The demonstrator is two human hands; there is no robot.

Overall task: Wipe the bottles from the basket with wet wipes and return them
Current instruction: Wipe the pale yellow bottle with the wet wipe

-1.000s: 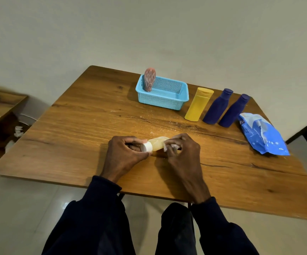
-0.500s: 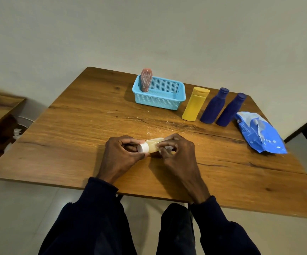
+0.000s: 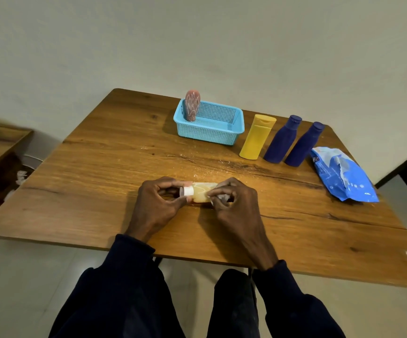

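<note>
Left hand (image 3: 156, 203) pinches the pale bottle (image 3: 203, 195) by its white cap (image 3: 188, 191); right hand (image 3: 234, 203) curls a wipe (image 3: 223, 198) round its body, six o'clock on the bench (image 3: 100, 191). Basket (image 3: 207, 136) at twelve, pink bottle (image 3: 192, 106) standing inside.

head view looks forward-down, close over the table (image 3: 100, 181).

Table (image 3: 105, 172) – wood-grain top, satin sheen, dark knots and cracks. Basket (image 3: 208, 134) – light blue perforated plastic, matt. Yellow bottle (image 3: 257, 136) smooth matt plastic; two dark blue bottles (image 3: 282, 142) (image 3: 303, 145) matt, velvety-looking. Wipes pack (image 3: 343, 176) glossy crinkled blue film. Small bottle (image 3: 202, 193) translucent yellowish plastic w/ white cap. Sleeves (image 3: 129, 276) dark cloth.
</note>
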